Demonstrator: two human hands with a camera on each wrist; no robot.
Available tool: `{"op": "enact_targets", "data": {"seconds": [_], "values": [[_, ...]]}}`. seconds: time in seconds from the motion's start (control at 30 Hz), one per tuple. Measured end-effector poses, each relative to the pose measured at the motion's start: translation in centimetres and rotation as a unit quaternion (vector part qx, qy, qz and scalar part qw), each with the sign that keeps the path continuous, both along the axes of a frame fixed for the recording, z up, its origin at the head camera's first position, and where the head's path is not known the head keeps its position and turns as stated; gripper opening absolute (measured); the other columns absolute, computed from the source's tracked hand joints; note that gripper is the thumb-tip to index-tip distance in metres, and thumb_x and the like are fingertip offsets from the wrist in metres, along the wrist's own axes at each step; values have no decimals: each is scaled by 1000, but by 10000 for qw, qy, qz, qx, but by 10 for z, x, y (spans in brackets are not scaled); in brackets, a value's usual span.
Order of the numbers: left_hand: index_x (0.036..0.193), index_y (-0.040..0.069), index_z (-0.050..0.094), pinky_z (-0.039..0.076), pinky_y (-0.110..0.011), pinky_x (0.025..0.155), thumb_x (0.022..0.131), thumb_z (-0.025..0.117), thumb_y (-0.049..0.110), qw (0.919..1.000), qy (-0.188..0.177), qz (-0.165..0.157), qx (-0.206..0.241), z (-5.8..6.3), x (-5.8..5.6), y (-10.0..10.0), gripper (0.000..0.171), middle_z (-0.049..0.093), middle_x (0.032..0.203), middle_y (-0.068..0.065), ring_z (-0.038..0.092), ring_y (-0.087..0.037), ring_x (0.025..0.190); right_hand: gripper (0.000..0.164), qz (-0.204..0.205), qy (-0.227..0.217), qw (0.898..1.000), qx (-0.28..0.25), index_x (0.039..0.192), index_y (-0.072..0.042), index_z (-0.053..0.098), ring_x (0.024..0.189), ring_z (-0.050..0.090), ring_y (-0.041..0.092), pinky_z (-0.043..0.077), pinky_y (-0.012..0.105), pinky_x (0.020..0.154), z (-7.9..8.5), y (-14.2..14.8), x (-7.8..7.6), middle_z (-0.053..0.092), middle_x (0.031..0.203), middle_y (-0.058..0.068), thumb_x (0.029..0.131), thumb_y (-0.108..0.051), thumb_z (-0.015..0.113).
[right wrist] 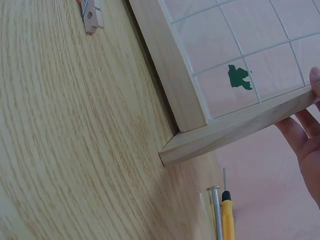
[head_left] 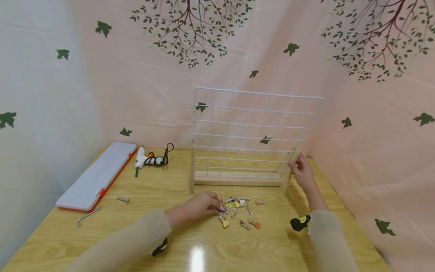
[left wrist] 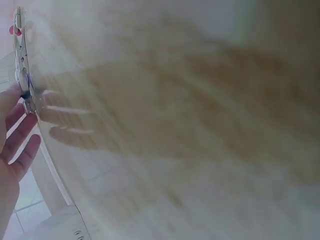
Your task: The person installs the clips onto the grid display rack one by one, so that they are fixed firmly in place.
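Observation:
My left hand (head_left: 203, 206) is at a scatter of small wooden clothespins (head_left: 228, 200) with coloured hearts. Its thumb and fingertips pinch a clothespin with a purple heart (head_left: 222, 210), partly hidden by the fingers. In the left wrist view, the hand (left wrist: 17, 145) is at the far left edge, the fingertips on clothespins (left wrist: 21, 55). On the right, my right hand (head_left: 303, 175) grips the upper part of a wooden side post (head_left: 287, 177). That post belongs to an upright stand holding a white wire grid (head_left: 232, 91). The right wrist view shows thumb and fingers on either side of the post (right wrist: 227, 129).
A glue gun (head_left: 140, 158) with a coiled cord lies back left, beside a long white case (head_left: 98, 173) with an orange edge. A bolt (head_left: 123, 199) and a hex key (head_left: 89, 215) lie nearer. Behind the right post are a yellow-handled screwdriver (right wrist: 227, 217) and a bolt (right wrist: 216, 212).

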State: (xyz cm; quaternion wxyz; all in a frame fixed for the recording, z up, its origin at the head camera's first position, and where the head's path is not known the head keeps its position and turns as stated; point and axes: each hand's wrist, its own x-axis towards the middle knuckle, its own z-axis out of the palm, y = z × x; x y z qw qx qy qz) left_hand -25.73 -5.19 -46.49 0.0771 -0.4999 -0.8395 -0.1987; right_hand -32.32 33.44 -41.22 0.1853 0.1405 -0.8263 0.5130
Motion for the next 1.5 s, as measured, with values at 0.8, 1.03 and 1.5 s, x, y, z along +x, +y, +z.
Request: {"op": "enact_targets", "data": {"seconds": [0.8,1.03,1.5], "values": [[87,10,63,53,-19,63,74,70,12,9270,-1403,1983,2857,106,-10,-57,14,66,84,-4,64,-12,73,40,-25,117,9997,-203,127,5,41,92,52,1,50,14,68,13,-12,21,51,112,14,90,-5,50],[85,2,70,51,-14,61,76,69,12,8678,-576,2504,4253,157,-24,-71,13,68,82,-13,63,-17,71,39,-43,102,9997,-201,126,4,42,88,52,0,49,12,67,13,-12,20,50,100,-14,90,-8,50],[80,8,67,47,-16,57,73,73,18,8368,-345,3457,4231,137,-57,-81,13,67,77,-7,57,-9,65,39,-113,179,9998,-43,125,4,44,91,53,4,50,14,66,14,-13,20,53,105,-5,89,-7,52]]}}
